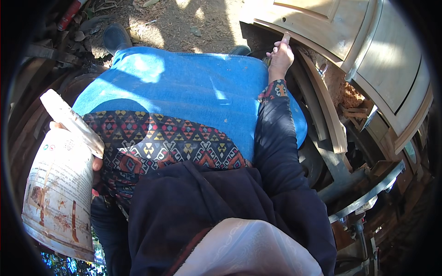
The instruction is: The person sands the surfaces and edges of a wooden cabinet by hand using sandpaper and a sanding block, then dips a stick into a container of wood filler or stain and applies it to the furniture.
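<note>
At the left my left hand point(97, 164) grips a stained white tub point(58, 186), tipped on its side, with print and brown drips on it. A flat pale wooden piece point(72, 122), smeared with white, lies across the tub by my fingers; most of that hand is hidden behind them. My right hand point(282, 57) reaches forward, closed around a small tan piece point(286, 36) whose tip shows above the fingers. That tip is close to the lower edge of a pale panelled wooden door point(310, 31); whether it touches is unclear.
Blue denim cloth point(193, 76) covers my lap. Two dark shoes point(116, 37) rest on bare ground point(186, 26) with leaves and shavings. Curved wooden boards point(326, 107) and a second pale panel point(390, 76) stand at the right. A red can point(69, 16) lies at the upper left.
</note>
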The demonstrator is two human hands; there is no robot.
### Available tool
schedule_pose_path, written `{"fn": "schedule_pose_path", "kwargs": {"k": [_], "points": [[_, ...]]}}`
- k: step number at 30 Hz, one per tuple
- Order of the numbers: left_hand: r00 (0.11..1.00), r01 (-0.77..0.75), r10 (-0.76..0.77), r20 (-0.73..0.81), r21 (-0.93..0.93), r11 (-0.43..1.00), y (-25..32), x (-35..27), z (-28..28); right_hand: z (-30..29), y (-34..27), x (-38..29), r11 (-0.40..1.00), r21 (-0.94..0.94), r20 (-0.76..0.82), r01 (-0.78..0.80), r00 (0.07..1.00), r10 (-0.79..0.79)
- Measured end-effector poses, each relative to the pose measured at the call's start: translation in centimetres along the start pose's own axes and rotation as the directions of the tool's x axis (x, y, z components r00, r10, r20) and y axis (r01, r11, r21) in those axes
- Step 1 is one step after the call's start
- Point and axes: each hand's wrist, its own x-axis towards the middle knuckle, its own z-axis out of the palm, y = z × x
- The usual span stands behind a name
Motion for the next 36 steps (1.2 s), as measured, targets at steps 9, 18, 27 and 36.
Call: {"fn": "schedule_pose_path", "kwargs": {"k": [9, 18, 27, 36], "points": [[1.000, 0.011, -0.011, 0.001, 0.008, 1.000, 0.1, 0.8, -0.3, 0.1, 1.2, 0.8, 0.995, 0.015, 0.067, -0.099, 0.993, 0.098], [1.000, -0.018, 0.018, -0.013, 0.018, 1.000, -0.1, 0.2, 0.5, 0.0, 0.9, 0.2, 0.989, -0.019, 0.097, -0.146, 0.984, 0.147], [0.999, -0.025, 0.025, 0.020, 0.032, 0.999, -0.4, -0.1, 1.1, -0.7, 1.2, -0.4, 0.948, -0.276, -0.005, 0.159, 0.986, -0.167], [1.000, -0.024, 0.023, 0.018, 0.039, 0.999, -0.3, -0.1, 1.2, 0.4, 2.7, -0.6, 0.947, -0.205, -0.039, 0.248, 0.964, -0.261]]}}
